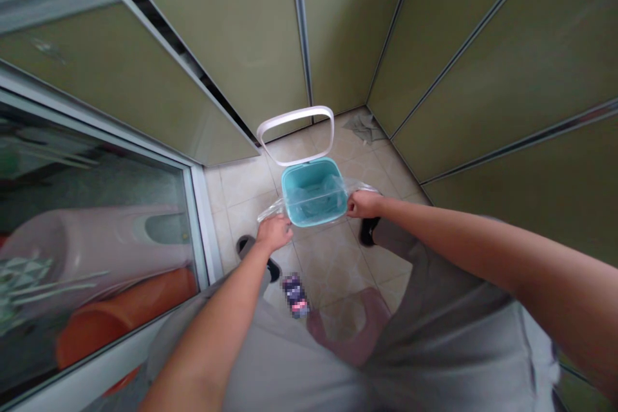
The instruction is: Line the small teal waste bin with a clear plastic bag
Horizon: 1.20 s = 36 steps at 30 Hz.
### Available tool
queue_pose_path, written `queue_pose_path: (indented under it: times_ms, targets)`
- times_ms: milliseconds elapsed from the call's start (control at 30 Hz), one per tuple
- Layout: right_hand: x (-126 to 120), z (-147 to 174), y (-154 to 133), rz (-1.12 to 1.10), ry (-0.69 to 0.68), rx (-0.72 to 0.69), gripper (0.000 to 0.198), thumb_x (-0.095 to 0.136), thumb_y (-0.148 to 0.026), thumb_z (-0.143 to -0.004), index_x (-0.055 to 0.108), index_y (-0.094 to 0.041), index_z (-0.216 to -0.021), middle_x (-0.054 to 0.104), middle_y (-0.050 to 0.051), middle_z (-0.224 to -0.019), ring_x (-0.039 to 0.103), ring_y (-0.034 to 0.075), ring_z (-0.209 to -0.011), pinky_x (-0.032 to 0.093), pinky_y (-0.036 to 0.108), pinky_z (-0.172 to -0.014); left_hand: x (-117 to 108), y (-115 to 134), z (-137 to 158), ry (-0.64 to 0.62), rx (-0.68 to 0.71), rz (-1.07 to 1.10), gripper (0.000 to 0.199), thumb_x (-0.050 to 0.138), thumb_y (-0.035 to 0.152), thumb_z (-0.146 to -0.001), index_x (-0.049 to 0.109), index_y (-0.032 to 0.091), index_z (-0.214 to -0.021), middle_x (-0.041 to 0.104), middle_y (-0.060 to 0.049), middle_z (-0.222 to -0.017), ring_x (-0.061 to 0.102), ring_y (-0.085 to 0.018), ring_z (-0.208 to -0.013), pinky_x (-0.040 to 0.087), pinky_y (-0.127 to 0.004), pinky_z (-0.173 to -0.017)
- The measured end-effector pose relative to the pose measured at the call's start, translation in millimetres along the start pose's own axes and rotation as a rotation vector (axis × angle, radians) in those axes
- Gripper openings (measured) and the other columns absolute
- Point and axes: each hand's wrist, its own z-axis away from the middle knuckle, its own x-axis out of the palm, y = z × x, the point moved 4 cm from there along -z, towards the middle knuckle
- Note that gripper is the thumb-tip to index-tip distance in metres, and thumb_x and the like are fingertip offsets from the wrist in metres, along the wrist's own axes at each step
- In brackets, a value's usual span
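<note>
A teal bin stands on the tiled floor between my feet, its white rim frame raised at the back. A clear plastic bag lies partly inside the bin, with its edges stretched out over both sides. At the bin's near left corner my left hand is closed on the bag's left edge. My right hand is closed on the bag at the right side, close against the bin wall. The fingertips of both hands are partly hidden.
Yellow-green cabinet panels rise behind and to the right. On the left is a glass door with pink and orange things behind it. A grey cloth lies in the far corner. A blurred phone-like object is near my legs.
</note>
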Motion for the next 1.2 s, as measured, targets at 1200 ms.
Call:
queue_pose_path:
  times_ms: [1200]
  targets:
    - [-29, -96, 57, -1.116, 0.397, 0.545, 0.026, 0.061, -0.018, -0.096, 0.056, -0.019, -0.122, 0.066, -0.004, -0.065, 0.060, 0.010, -0.044, 0.046, 0.016, -0.044, -13, -80, -124, 0.384, -0.490, 0.915, 0.022, 0.063, 0.030, -0.081, 0.067, 0.020, -0.100, 0.058, 0.005, -0.060, 0.052, -0.011, -0.049, 0.039, -0.021, -0.052]
